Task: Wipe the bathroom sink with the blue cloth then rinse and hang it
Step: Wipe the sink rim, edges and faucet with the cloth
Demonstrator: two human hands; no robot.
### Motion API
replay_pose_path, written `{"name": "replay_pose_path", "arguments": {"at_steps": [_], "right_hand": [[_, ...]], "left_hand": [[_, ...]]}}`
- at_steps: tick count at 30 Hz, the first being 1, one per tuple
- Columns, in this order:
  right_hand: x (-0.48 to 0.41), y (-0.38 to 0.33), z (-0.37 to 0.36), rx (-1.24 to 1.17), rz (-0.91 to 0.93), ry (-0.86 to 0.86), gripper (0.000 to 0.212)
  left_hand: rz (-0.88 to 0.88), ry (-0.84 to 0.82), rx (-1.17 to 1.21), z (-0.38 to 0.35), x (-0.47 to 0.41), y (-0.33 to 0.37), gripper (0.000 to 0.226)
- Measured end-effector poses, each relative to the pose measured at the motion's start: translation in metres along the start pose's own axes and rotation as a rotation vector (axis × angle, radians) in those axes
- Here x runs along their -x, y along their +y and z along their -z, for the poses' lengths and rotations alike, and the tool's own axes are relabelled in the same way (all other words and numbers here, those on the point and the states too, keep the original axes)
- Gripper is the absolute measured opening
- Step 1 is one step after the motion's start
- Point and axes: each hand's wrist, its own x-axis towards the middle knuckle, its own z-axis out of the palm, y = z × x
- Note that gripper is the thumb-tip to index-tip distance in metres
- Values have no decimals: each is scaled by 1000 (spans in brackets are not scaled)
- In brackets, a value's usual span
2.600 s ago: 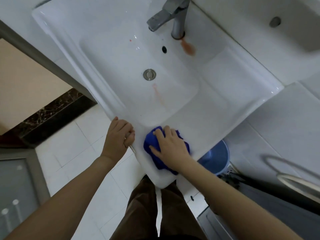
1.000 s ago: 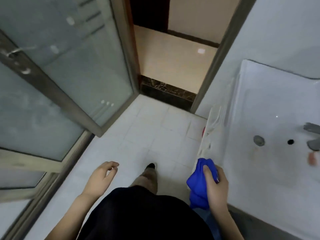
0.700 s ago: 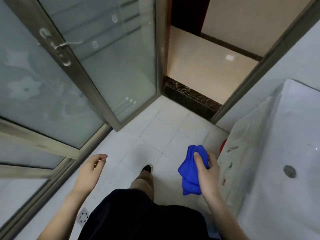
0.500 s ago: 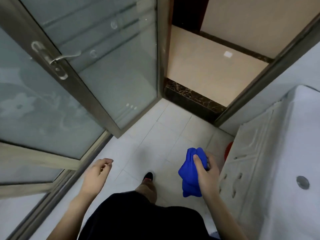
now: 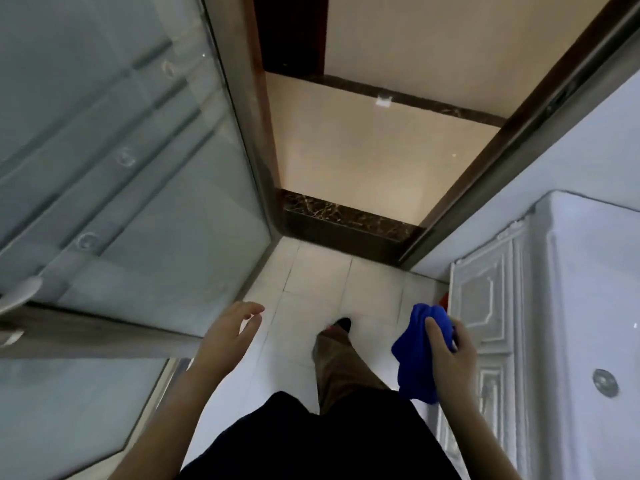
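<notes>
My right hand (image 5: 450, 358) is closed around the bunched blue cloth (image 5: 415, 362), holding it in the air beside the front of the white vanity cabinet (image 5: 485, 323). The cloth hangs down below my fingers. The white sink (image 5: 595, 271) lies at the right edge, with its metal drain (image 5: 605, 382) showing; the tap is out of view. My left hand (image 5: 228, 337) hovers over the floor with fingers spread and holds nothing.
A frosted glass door (image 5: 131, 174) with a metal frame stands open on the left. Ahead, a dark marble threshold (image 5: 346, 220) leads to a beige floor through the doorway. White floor tiles (image 5: 311, 278) lie below; my leg and shoe (image 5: 341, 325) step forward.
I turned away from the sink toward the doorway, lifting the cloth off the rim. In the last half second the view tilted up and the sink slid further right; both hands stayed low.
</notes>
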Motion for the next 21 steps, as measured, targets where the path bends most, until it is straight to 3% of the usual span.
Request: {"name": "replay_pose_path", "arguments": {"at_steps": [7,9,13,21], "right_hand": [[-127,-52,-58,-89,-23,31,11],[-161,-80,-66,-112,-20,30,3],[-213,-126,-66,-108,41,91,5],[-259,-132,-61,-148,-60,433,6]], "left_hand": [[42,-8,-33,8,-118,45,18],[9,-9,-57,16,-165,73,19],[-99,-47,-94,28,-259,136,21],[-284,-435,-160,-11,-420,204,18]]}}
